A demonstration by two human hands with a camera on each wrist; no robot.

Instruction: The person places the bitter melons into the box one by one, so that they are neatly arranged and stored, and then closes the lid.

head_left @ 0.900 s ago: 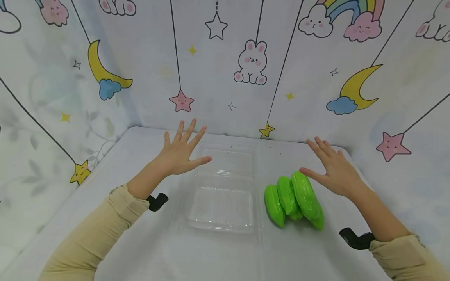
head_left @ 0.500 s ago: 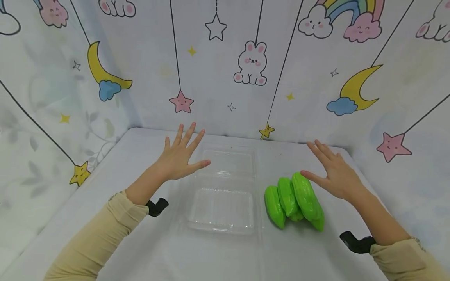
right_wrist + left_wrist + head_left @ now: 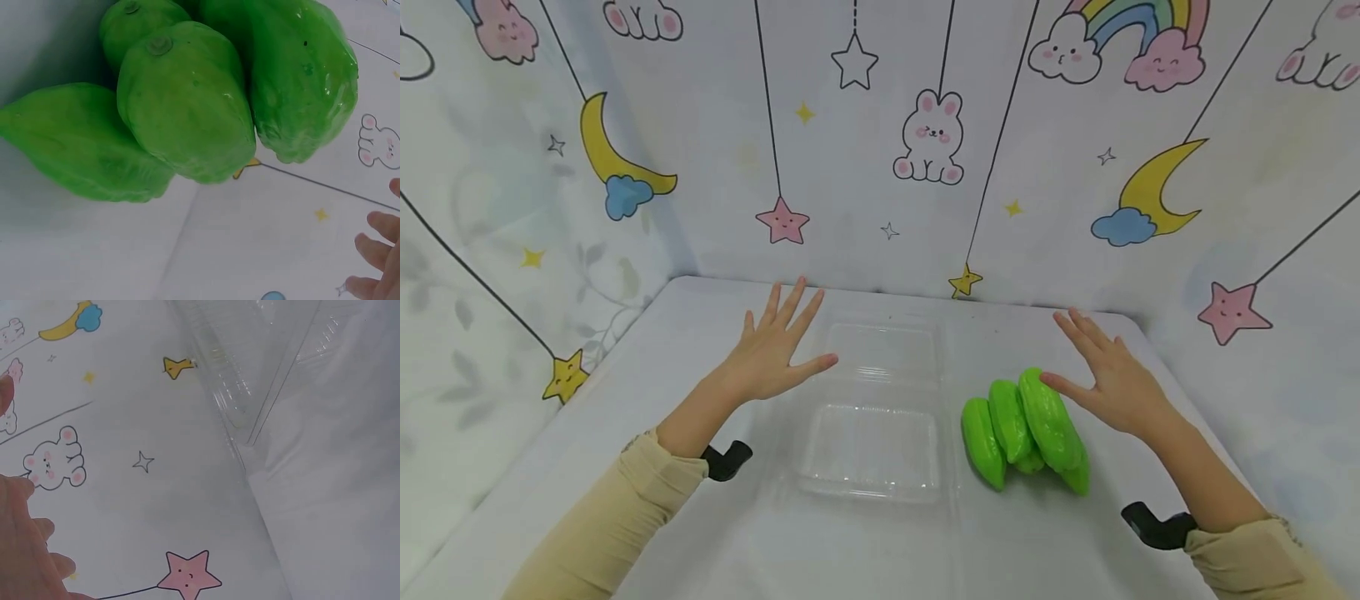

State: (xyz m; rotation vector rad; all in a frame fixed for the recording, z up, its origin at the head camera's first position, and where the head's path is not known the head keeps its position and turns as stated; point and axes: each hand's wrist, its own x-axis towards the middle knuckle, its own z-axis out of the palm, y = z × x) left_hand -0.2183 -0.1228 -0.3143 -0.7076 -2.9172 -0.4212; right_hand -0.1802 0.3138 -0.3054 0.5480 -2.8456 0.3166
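Observation:
My left hand (image 3: 771,354) hovers palm down with fingers spread, holding nothing, left of a clear plastic clamshell container (image 3: 872,450). The container lies opened flat on the white table, its second half (image 3: 883,350) towards the back. To its right sits a pile of several glossy green fruits (image 3: 1048,425), papaya-like in shape, some with a stem scar in the right wrist view. Just right of the pile is my right hand (image 3: 1112,379), fingers straight and holding nothing. Its thumb tip overlaps the rearmost fruit in the head view; contact cannot be told. Left fingers (image 3: 44,550) show at the left wrist view's edge.
The white tabletop (image 3: 700,533) runs back to a cartoon-printed cloth wall (image 3: 865,150). Similar cloth (image 3: 482,208) stands along the left side. A black wrist mount (image 3: 727,461) juts out below the left wrist, and another mount (image 3: 1157,527) below the right.
Both hands have sunk slightly lower and nearer in the head view, fingers still straight. The head view has shifted a little. The container and the green fruits stay in place.

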